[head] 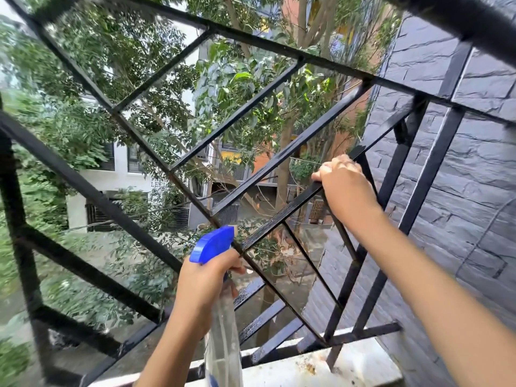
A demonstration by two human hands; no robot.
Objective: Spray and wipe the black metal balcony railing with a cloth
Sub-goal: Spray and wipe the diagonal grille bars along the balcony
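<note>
Ledge: a pale stone ledge (363, 364) runs along the near edge under the foot of the bars, with brown specks by the right uprights.
Spray bottle: a clear spray bottle (223, 339) with a blue trigger head stands upright at near centre. Its body rises from the bottom edge, and its nozzle points at the bars just beyond it.
Left hand: the left hand (205, 277) is wrapped round the bottle's neck just under the blue head. The fingers are curled to the front, where the trigger sits, and the clear body hangs below the fist.
Railing: the black metal railing (282, 217) fills the view as a tilted grid of crossing flat bars. It runs from the near left up to the far right, and the bar in front of the nozzle looks wet and streaked.
Right hand: the right hand (342, 182) is farther off and to the right. Its fingers are hooked over the top of the same slanting bar, clasping it, with the knuckles toward the camera. Whether anything lies under the palm cannot be told.
Wall: a dark stone-faced wall (474, 191) stands behind the bars on the right.
Beyond: green trees (237, 88) and a pale building (120, 177) lie far off, seen through the bars.
</note>
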